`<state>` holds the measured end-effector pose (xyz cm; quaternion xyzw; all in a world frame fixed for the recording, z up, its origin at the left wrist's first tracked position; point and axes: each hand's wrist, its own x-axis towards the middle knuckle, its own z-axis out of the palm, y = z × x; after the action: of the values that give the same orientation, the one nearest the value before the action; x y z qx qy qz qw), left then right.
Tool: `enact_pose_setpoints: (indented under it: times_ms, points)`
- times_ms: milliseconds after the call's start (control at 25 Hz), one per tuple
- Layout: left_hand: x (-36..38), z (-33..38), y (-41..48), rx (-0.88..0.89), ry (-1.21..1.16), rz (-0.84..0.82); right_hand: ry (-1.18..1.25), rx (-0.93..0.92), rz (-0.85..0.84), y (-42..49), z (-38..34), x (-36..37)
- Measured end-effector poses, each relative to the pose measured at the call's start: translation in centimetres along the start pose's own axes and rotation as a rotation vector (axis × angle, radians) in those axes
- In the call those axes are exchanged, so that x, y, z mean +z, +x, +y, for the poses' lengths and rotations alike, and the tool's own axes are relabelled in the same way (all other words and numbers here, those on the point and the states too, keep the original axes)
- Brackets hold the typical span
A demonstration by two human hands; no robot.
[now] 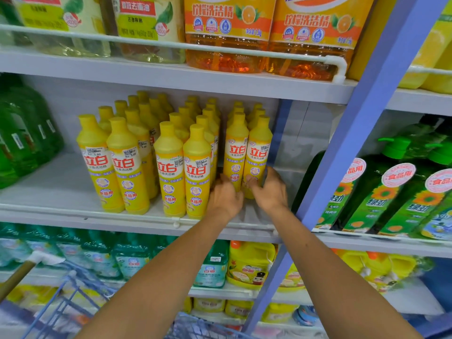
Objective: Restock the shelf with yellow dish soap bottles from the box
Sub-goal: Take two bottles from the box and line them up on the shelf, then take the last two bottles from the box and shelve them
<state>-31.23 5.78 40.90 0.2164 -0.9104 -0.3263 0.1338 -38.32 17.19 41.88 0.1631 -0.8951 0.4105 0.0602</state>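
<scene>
Several rows of yellow dish soap bottles (171, 167) stand on the middle white shelf (61, 192). The two rightmost front bottles, one on the left (235, 152) and one on the right (259, 152), stand side by side close to the blue upright. My left hand (225, 199) rests against the base of the left one. My right hand (269, 189) wraps around the base of the right one. Both bottles stand upright on the shelf. No box is in view.
A blue shelf post (362, 133) rises just right of my hands. Big orange detergent jugs (227, 33) fill the shelf above, green bottles (22, 135) sit at left and green pump bottles (391, 187) at right. A blue wire cart (73, 304) stands below.
</scene>
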Motion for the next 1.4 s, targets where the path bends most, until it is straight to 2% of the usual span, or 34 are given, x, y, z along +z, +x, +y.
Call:
enact_pose_setpoints:
  times_ms: [160,320,640,920,1080,1240,1400]
  points:
    - [-2.1,0.2,-3.4,0.214,0.338,-0.149,-0.224,-0.129,-0.116,-2.8,-1.7,-2.6]
    - [-5.6,0.3,-7.4,0.398,0.495,-0.18,-0.4,-0.17,-0.276,-7.0,-3.3,-5.0]
    - [-13.9,-6.1,-17.9,0.533,0.674,-0.153,-0.647,-0.161,-0.281,-19.5,-9.1,-5.0]
    - [-21.0,-15.8,-24.5,0.448,0.738,-0.146,-0.639,-0.319,-0.344,-28.8,-16.8,2.0]
    - [-22.3,-21.4,-27.5,0.351,0.716,-0.159,-0.612,-0.373,-0.43,-33.0,-19.2,7.7]
    - [-20.0,-26.7,-30.7,0.259,0.677,-0.257,-0.601,-0.385,-0.515,-37.1,-16.9,13.2]
    - [-14.2,-32.9,-33.8,0.164,0.619,-0.405,-0.61,-0.293,-0.65,-41.0,-10.6,18.1]
